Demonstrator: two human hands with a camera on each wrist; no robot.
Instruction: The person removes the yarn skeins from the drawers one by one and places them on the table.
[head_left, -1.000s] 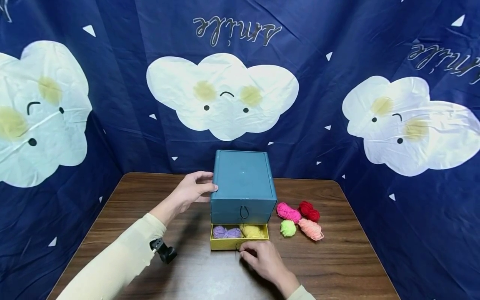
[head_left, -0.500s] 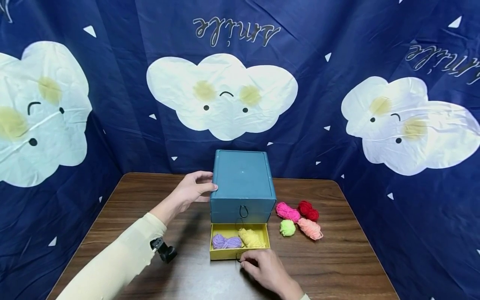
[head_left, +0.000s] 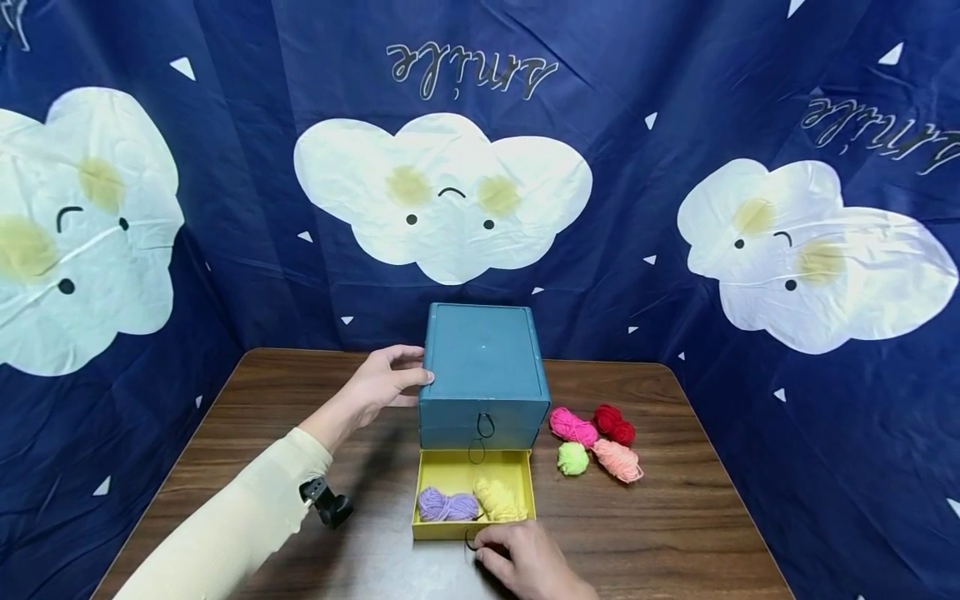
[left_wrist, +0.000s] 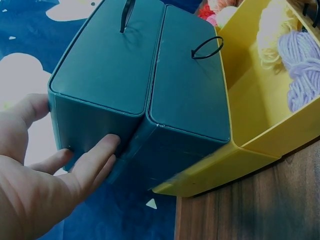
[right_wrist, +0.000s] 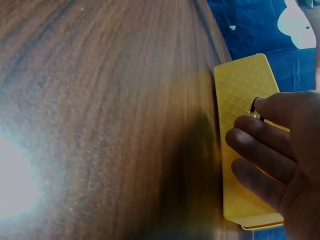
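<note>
Drawer, yellow point(head_left: 442, 531), extended well forward beneath the teal drawers point(head_left: 483, 358), its interior exposed. Purple yarn point(head_left: 447, 505) and yellow yarn point(head_left: 498, 500) are contained side by side near its front wall. The black loop point(right_wrist: 254, 104) on that front is pinched between thumb and finger by the right grip point(head_left: 525, 558), presumably because so slim a pull admits fingertips only. The left grip point(head_left: 380, 383) is spread wide, enclosing nothing; its fingers are rested against the side of the teal drawers, apparently so that the stack is steadied. Pink yarn point(head_left: 573, 427), red yarn point(head_left: 615, 425), lime yarn point(head_left: 573, 459) and peach yarn point(head_left: 617, 461) are clustered to the right on the table point(head_left: 637, 533), where the drawer's travel is not obstructed.
</note>
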